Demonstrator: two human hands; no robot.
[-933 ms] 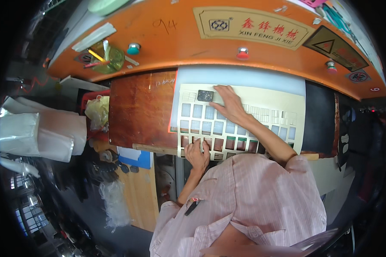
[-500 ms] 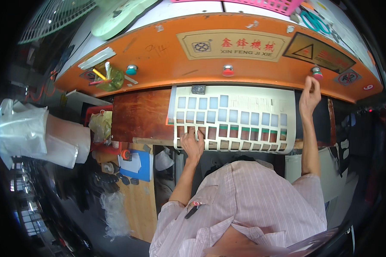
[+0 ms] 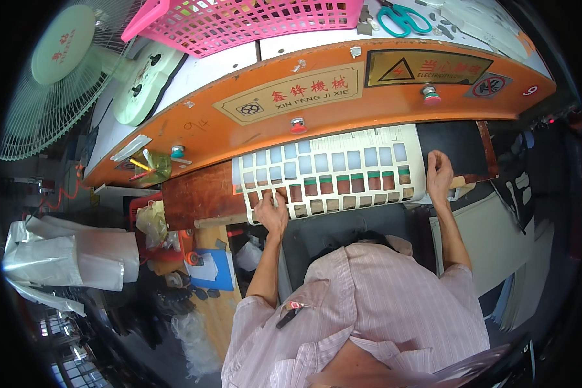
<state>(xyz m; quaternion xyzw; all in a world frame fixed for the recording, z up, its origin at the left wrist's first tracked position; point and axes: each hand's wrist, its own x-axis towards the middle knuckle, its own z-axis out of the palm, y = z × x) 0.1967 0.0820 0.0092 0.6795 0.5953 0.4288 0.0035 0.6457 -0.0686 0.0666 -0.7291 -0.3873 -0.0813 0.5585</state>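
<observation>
A cream sheet with rows of rectangular cut-out windows lies across a brown board and a black surface. Its far edge runs up to the orange machine front. My left hand is at the sheet's near left corner, its bent fingers closed on the thin strips between windows. My right hand hovers just off the sheet's right edge, over the black surface. Its fingers are loosely curled and apart, with nothing visible in them.
The orange machine front carries a red button, a red-and-green button and a green button. Above stand a pink basket, teal scissors and a fan. A blue clipboard lies lower left.
My right hand has come down from the right-hand button to beside the sheet's right edge. My left hand stays at the sheet. The view has turned, and the dark block on the sheet no longer shows.
</observation>
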